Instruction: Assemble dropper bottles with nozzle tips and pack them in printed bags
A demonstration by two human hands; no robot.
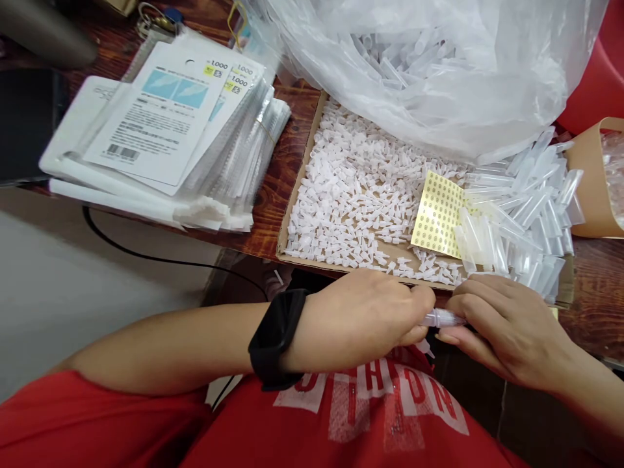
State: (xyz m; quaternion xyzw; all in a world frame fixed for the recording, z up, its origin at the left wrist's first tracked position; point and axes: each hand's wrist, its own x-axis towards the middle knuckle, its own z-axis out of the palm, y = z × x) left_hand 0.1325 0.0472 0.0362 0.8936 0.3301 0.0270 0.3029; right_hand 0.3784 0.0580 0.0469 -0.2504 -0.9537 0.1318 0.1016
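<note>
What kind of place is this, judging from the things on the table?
Probably a small packing or assembly workstation: a cardboard tray full of small white caps, a pile of clear tubes, and stacked printed packets. Both hands hold one tube.

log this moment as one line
left hand: holds clear tube | right hand: holds same tube | tray: white caps, yellow sticker sheet | packets: far left

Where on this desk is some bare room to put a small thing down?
Bare wood shows between the stack of packets and the cardboard tray, and right of the tray's corner, under the brown paper. The tray is crowded with white caps and clear tubes.
</note>
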